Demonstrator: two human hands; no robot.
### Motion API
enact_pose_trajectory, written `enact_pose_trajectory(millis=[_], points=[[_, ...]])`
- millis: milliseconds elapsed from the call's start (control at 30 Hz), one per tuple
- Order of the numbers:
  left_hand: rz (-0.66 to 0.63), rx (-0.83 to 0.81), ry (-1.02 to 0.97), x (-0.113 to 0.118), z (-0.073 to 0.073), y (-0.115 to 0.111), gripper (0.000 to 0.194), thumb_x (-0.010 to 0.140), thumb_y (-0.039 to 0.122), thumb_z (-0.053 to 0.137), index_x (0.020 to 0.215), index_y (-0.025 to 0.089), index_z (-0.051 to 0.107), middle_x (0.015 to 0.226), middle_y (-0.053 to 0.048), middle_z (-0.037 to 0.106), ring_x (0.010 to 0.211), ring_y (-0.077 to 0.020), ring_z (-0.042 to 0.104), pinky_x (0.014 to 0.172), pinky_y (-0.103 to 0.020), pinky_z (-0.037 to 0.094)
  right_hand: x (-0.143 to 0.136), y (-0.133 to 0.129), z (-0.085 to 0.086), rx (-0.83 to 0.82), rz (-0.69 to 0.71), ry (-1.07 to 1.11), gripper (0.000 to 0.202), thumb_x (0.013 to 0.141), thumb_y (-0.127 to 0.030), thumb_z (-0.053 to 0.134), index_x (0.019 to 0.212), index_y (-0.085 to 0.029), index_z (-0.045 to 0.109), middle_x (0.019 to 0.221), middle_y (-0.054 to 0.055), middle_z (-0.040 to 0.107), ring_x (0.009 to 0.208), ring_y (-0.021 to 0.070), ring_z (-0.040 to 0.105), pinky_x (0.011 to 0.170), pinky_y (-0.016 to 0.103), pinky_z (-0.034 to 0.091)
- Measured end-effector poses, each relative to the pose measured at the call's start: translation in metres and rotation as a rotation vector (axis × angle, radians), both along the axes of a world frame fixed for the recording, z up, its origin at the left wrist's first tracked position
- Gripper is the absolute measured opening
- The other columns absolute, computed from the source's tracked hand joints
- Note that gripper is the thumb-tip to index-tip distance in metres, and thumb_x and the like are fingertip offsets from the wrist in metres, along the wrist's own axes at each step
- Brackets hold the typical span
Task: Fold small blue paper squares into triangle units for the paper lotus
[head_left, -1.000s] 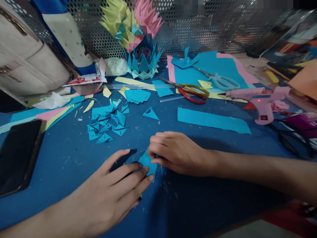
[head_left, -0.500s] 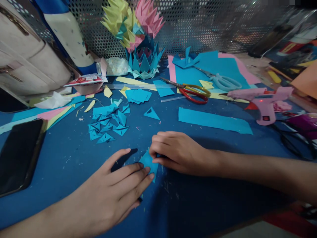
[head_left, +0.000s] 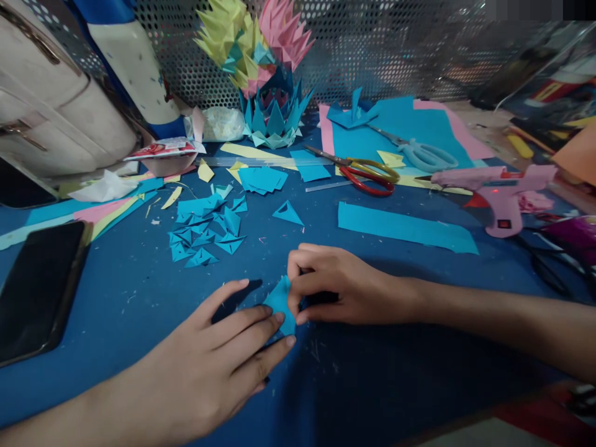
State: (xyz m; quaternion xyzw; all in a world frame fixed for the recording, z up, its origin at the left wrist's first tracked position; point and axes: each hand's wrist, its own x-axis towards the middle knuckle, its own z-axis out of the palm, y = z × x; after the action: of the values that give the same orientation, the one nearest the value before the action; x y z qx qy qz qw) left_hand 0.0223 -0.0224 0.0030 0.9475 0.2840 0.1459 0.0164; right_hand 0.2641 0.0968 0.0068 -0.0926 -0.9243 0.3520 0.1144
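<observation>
A small piece of blue paper (head_left: 280, 300) lies on the blue tabletop between my hands. My left hand (head_left: 223, 354) rests over its left side with fingers stretched out, the fingertips pressing it down. At the right edge of the paper, my right hand (head_left: 333, 285) has its fingers curled, with thumb and fingertips pinching that edge. The far edge of the paper is partly hidden behind these fingers. Beyond my hands are a pile of folded blue paper triangles (head_left: 205, 230), a single folded triangle (head_left: 288, 213) and a blue paper strip (head_left: 405, 227).
Red-and-yellow scissors (head_left: 367, 177), light-blue scissors (head_left: 431, 156) and a pink glue gun (head_left: 500, 192) lie farther back. A folded-paper flower model (head_left: 272, 118) stands by the perforated metal panel. A phone (head_left: 41, 288) lies at left, near a white bag (head_left: 56, 105).
My right fingers have shifted slightly down along the paper's right edge, and the thumb has moved nearer me. The left hand stays pressed on the paper. The view has shifted slightly.
</observation>
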Motion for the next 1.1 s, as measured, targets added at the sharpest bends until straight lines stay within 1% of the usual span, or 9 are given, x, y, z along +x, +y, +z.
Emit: enact_pose_trajectory(millis=[100, 300, 433, 567, 833, 1100], points=[[-0.003, 0.005, 0.001, 0.0, 0.0, 0.0, 0.036, 0.101, 0.034, 0.055, 0.134, 0.02, 0.059, 0.126, -0.002, 0.066, 0.121, -0.0178, 0.056, 0.125, -0.048, 0.002, -0.001, 0.0, 0.001, 0.005, -0.02, -0.014, 0.019, 0.096, -0.036, 0.06, 0.089, -0.02, 0.069, 0.091, 0.002, 0.052, 0.084, 0.0148, 0.048, 0.073, 0.027, 0.033], [-0.008, -0.006, 0.008, 0.0, 0.002, 0.0, 0.037, 0.101, 0.032, 0.054, 0.136, 0.021, 0.058, 0.12, -0.002, 0.068, 0.121, -0.0179, 0.056, 0.125, -0.048, 0.002, -0.002, -0.001, 0.002, 0.01, 0.005, -0.05, 0.019, 0.095, -0.038, 0.06, 0.091, -0.022, 0.069, 0.095, 0.002, 0.053, 0.086, 0.0154, 0.047, 0.075, 0.028, 0.033], [-0.008, -0.004, 0.003, 0.001, 0.002, 0.001, 0.037, 0.101, 0.031, 0.054, 0.137, 0.021, 0.057, 0.121, -0.002, 0.067, 0.121, -0.0175, 0.056, 0.125, -0.047, 0.001, -0.003, -0.005, 0.001, 0.033, -0.041, -0.061, 0.022, 0.096, -0.041, 0.06, 0.092, -0.02, 0.066, 0.094, 0.003, 0.054, 0.084, 0.0164, 0.046, 0.074, 0.029, 0.033], [-0.005, -0.006, 0.0, 0.001, 0.001, 0.002, 0.038, 0.1, 0.031, 0.055, 0.137, 0.021, 0.057, 0.121, -0.001, 0.068, 0.12, -0.0172, 0.056, 0.126, -0.047, 0.002, -0.003, -0.01, -0.001, 0.087, -0.071, -0.073, 0.024, 0.097, -0.043, 0.057, 0.095, -0.019, 0.064, 0.094, 0.003, 0.055, 0.086, 0.0175, 0.046, 0.077, 0.03, 0.033], [-0.006, 0.051, 0.036, 0.002, 0.005, -0.002, 0.041, 0.101, 0.033, 0.055, 0.138, 0.016, 0.056, 0.123, -0.004, 0.067, 0.119, -0.0202, 0.056, 0.125, -0.048, 0.004, -0.003, -0.014, -0.002, 0.124, -0.102, -0.081, 0.023, 0.097, -0.042, 0.056, 0.096, -0.02, 0.064, 0.096, 0.003, 0.056, 0.086, 0.0173, 0.047, 0.079, 0.031, 0.033], [-0.009, 0.067, 0.041, 0.003, 0.005, -0.002, 0.039, 0.101, 0.032, 0.055, 0.136, 0.015, 0.057, 0.122, -0.004, 0.068, 0.12, -0.0205, 0.056, 0.126, -0.047, 0.004, -0.004, -0.017, -0.002, 0.171, -0.117, -0.092, 0.026, 0.099, -0.044, 0.053, 0.097, -0.019, 0.062, 0.097, 0.005, 0.057, 0.089, 0.0187, 0.047, 0.082, 0.033, 0.034]])
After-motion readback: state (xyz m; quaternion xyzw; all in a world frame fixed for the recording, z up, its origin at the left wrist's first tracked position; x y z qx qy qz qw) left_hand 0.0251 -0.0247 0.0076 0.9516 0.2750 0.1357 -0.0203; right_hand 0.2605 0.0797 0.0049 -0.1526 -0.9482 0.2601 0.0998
